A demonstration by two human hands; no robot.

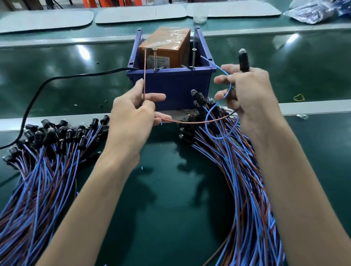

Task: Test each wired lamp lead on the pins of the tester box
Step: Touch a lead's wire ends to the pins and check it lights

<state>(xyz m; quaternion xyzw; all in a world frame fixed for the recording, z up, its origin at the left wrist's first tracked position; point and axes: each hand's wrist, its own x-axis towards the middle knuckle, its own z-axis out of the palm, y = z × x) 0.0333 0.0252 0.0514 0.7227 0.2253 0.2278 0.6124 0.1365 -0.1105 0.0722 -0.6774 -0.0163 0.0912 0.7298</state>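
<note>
Left hand (132, 119) pinches brown wire (145, 81); right hand (251, 98) grips lamp (244, 62) and blue wire (221, 68) near pins (155, 58). Near-edge bundles (241, 169) likely remain untested.

A green bench (171, 205) carries a blue bin (172, 87). The left lead bundle (37, 163) and right lead bundle (241, 169) flank it, with grey mats (141, 13) beyond.

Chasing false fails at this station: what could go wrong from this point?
1. The brown wire tip in the left hand and the blue wire tip in the right hand both sit short of the screw pins. A missed contact may read as a dead lamp.
2. The blue wire's loop hangs into the right pile and might snag.
</note>
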